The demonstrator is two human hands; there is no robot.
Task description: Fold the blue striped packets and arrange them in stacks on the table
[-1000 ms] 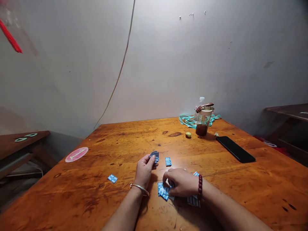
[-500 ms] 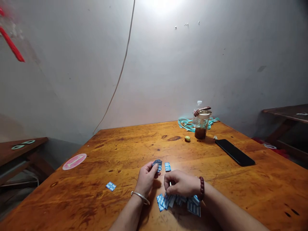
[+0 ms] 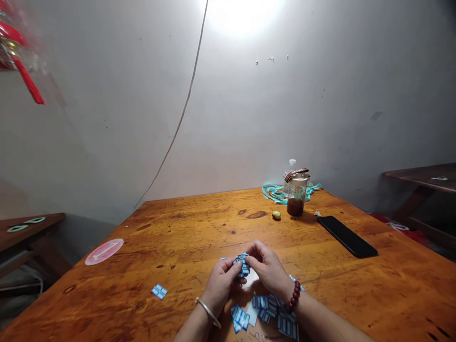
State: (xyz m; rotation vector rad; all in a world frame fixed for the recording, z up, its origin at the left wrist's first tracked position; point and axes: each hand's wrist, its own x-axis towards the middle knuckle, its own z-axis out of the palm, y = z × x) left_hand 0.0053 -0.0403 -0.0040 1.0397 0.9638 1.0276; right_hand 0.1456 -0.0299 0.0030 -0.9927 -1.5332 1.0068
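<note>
My left hand (image 3: 221, 280), with a silver bangle at its wrist, is closed on a small fan of blue-and-white cards (image 3: 243, 270). My right hand (image 3: 267, 267), above a dark red bead bracelet, pinches the upper right edge of the same fan between thumb and forefinger. Below both hands lies a loose, overlapping pile of similar cards (image 3: 261, 304), partly covered by my right wrist. One single card (image 3: 159, 291) lies apart on the left. The edge of another card (image 3: 223, 259) shows just beyond my left fingers.
On the wooden table (image 3: 185, 228), a black phone (image 3: 347, 236) lies at the right. Behind it stand a cup of dark liquid (image 3: 296, 202) and a clear bottle (image 3: 292, 164), amid turquoise ribbon (image 3: 274, 192). A small yellowish object (image 3: 276, 215) sits nearby. A pink round sticker (image 3: 104, 251) is at the left edge.
My right hand has risen from the pile to the fan in my left hand and now grips its edge. The small card group ahead has gone from sight. The view has tilted up slightly.
</note>
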